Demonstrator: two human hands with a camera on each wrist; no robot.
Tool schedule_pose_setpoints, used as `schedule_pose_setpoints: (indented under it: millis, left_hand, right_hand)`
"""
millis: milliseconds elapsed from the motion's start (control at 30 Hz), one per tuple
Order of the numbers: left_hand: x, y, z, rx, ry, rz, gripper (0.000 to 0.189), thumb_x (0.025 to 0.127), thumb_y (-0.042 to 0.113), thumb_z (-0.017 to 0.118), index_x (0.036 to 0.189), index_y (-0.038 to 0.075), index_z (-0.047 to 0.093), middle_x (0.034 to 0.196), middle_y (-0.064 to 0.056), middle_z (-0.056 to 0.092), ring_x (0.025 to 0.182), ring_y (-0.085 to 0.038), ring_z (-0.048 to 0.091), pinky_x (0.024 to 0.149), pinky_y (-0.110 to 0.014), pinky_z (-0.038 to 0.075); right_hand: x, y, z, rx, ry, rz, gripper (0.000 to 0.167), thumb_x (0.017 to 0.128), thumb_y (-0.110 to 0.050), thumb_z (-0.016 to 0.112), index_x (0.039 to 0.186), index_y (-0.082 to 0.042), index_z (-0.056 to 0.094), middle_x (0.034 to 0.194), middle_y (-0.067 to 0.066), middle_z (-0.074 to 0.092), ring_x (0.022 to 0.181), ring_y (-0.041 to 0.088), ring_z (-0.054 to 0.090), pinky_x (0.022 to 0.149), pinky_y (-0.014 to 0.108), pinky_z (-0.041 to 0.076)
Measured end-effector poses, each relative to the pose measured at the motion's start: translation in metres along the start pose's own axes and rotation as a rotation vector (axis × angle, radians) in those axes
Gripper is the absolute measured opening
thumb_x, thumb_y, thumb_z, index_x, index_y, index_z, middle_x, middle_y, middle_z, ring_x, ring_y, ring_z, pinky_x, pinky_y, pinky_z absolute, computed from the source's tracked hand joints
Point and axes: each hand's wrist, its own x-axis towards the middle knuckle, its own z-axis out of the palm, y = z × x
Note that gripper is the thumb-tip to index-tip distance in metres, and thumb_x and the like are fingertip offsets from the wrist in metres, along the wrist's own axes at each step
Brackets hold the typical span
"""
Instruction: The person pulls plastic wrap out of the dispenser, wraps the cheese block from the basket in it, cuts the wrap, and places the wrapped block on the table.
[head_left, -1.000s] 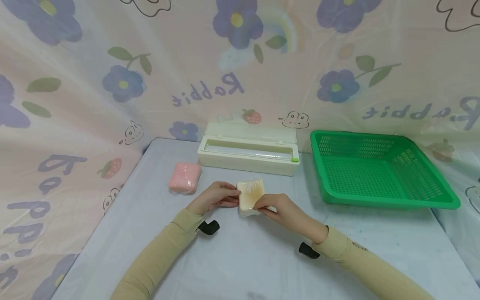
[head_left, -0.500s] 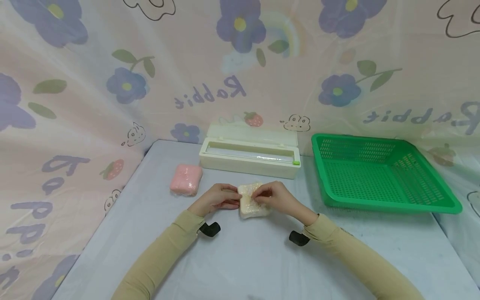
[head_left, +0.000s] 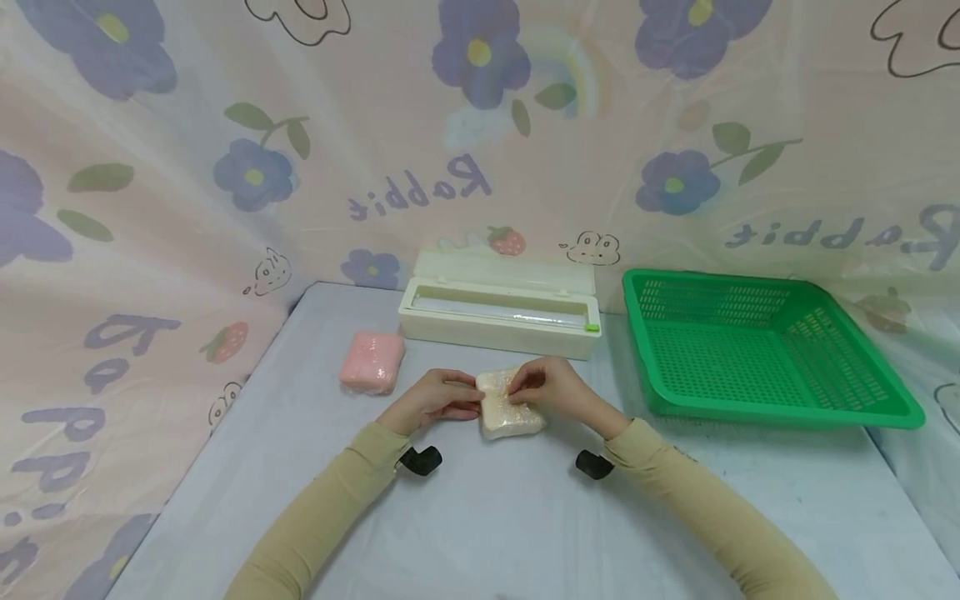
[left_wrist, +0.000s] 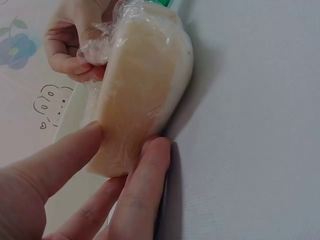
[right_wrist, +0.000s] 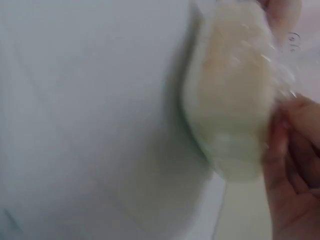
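A cream, toast-shaped piece of bread (head_left: 498, 423) lies on the table under crinkled clear film. My left hand (head_left: 433, 397) holds its left edge; the left wrist view has the thumb on one face of the bread (left_wrist: 142, 75) and fingertips along its side. Over the top, my right hand (head_left: 561, 388) pinches a bunched bit of cling film (left_wrist: 95, 50) between thumb and fingers. In the blurred right wrist view, those fingers (right_wrist: 295, 112) sit right at the film on the bread's face. The right hand covers the bread's upper right corner in the head view.
Up and left of the hands lies a pink square block (head_left: 372, 362) in clear film. Behind stands a cream cling film dispenser (head_left: 495, 335), lid raised, roll inside, green slider (head_left: 592, 327) at its right end. A green slotted basket (head_left: 780, 412) stands at the right. Patterned curtain hangs behind.
My right hand has moved from the bread's lower right corner up to its top middle, drawing film over it. The surface now looks more wrinkled. My left hand has stayed at the left edge.
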Motion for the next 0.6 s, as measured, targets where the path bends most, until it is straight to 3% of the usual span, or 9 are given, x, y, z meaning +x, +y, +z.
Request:
schedule_pose_setpoints:
  millis: [167,400,600]
  left_hand:
    - [0.001,-0.001,0.001,-0.009,0.007,-0.013,0.041,0.085,0.002,0.071,0.121,-0.008,0.054,0.099,-0.02,0.066,0.082,-0.023,0.068,0.08,-0.037,0.056]
    - [0.002,-0.002,0.0,-0.019,0.021,-0.01,0.041,0.085,0.002,0.071,0.12,-0.008,0.054,0.098,-0.019,0.066,0.082,-0.023,0.067,0.08,-0.037,0.056]
    - [0.003,0.0,0.003,0.006,0.032,0.001,0.041,0.086,0.003,0.07,0.121,-0.009,0.054,0.098,-0.019,0.066,0.082,-0.022,0.067,0.079,-0.036,0.056]
  right_hand:
    - [-0.006,-0.003,-0.011,0.1,-0.025,0.017,0.014,0.091,-0.014,0.067,0.097,-0.004,0.073,0.092,0.003,0.071,0.083,0.017,0.066,0.072,0.034,0.056]
    - [-0.011,-0.001,-0.011,0.03,-0.006,0.013,0.025,0.074,-0.014,0.083,0.094,-0.005,0.071,0.085,0.002,0.068,0.075,0.015,0.062,0.066,0.025,0.054]
    - [-0.014,-0.018,-0.01,0.004,0.037,0.034,0.024,0.072,-0.003,0.083,0.089,0.004,0.067,0.078,0.01,0.064,0.07,0.02,0.057,0.06,0.025,0.049]
